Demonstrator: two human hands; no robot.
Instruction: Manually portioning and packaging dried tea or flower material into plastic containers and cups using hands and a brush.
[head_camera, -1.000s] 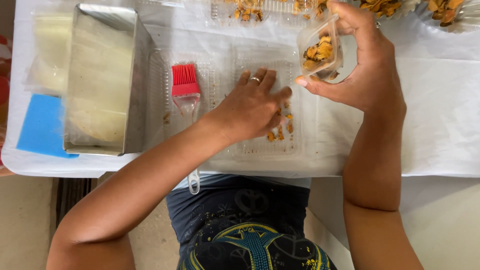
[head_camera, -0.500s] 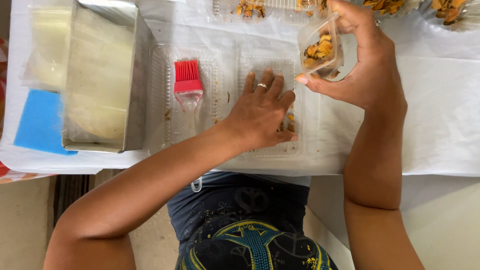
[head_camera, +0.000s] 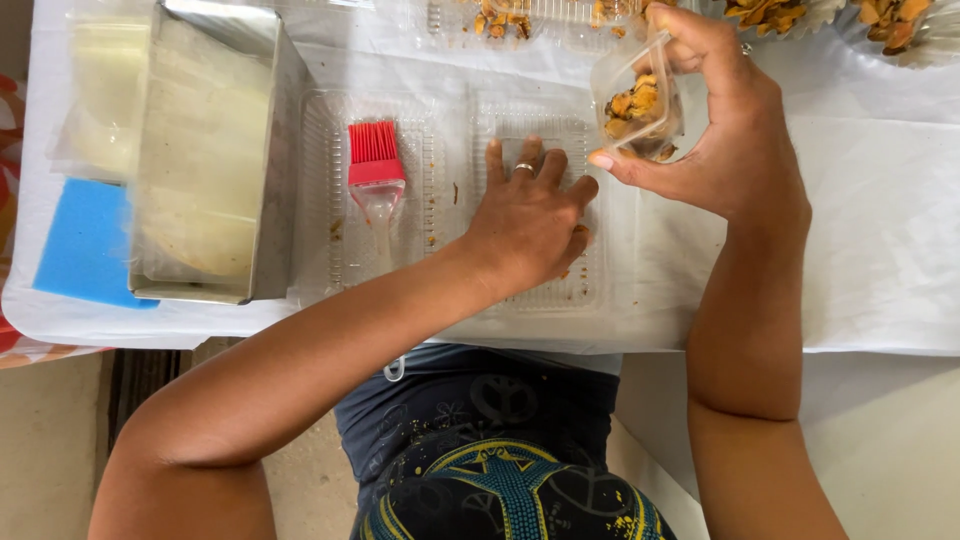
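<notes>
Small clear plastic cup (head_camera: 638, 100): thin, glossy, see-through plastic, pinched in the right hand (head_camera: 720, 130).
Flat clear plastic clamshell tray (head_camera: 440, 140): ribbed, shiny, transparent plastic with crumbs on it, under the left hand (head_camera: 525, 220).
Red-bristled pastry brush (head_camera: 375, 175): matt red bristles that look like silicone, on a glossy clear plastic handle.
Rectangular grey metal tin (head_camera: 280, 150): dull brushed metal walls, lined with pale, smooth, slightly glossy sheet.
Blue rectangular sponge (head_camera: 85, 245): matt, soft-looking foam.
White table cover (head_camera: 880, 220): matt, creased, paper-like sheet.
Ring (head_camera: 524, 168): bright, polished metal.
</notes>
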